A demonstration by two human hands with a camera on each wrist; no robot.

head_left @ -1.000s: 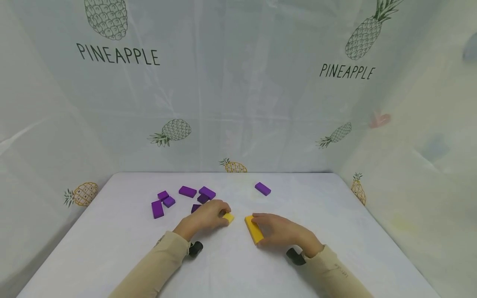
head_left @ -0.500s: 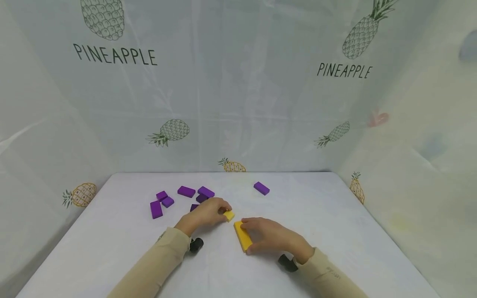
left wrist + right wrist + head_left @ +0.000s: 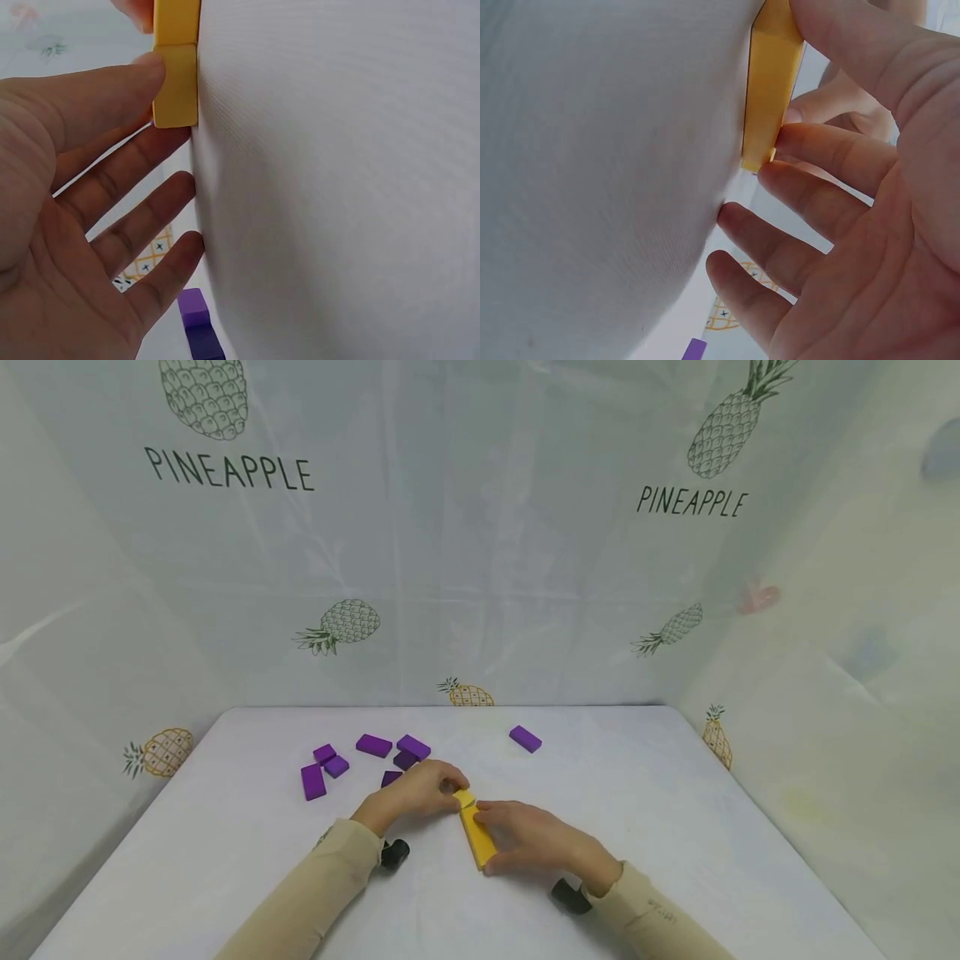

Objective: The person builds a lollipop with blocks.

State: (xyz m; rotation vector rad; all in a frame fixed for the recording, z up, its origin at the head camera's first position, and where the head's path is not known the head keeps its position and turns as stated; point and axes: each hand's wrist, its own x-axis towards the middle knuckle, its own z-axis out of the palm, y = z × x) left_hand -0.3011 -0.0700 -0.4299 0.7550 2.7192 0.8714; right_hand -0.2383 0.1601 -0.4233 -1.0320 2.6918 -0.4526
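Note:
Near the middle of the white table, my left hand (image 3: 420, 791) pinches a small yellow block (image 3: 465, 797) between thumb and fingers. My right hand (image 3: 536, 839) grips a longer yellow block (image 3: 477, 837) by its two ends. The long block's far end meets the small block, and in the left wrist view the small yellow block (image 3: 177, 86) sits flush against it along a thin seam. Both lie flat on the tabletop. In the right wrist view the long yellow block (image 3: 769, 86) shows under my thumb and fingertips.
Several purple blocks (image 3: 313, 782) lie scattered at the left and just beyond my left hand. One more purple block (image 3: 525, 739) rests alone at the back right. A pineapple-print sheet (image 3: 480, 527) hangs behind the white table (image 3: 675, 793).
My right hand has slid the long yellow block leftward until its end meets the small yellow block. My left hand has stayed almost in place, still pinching the small one.

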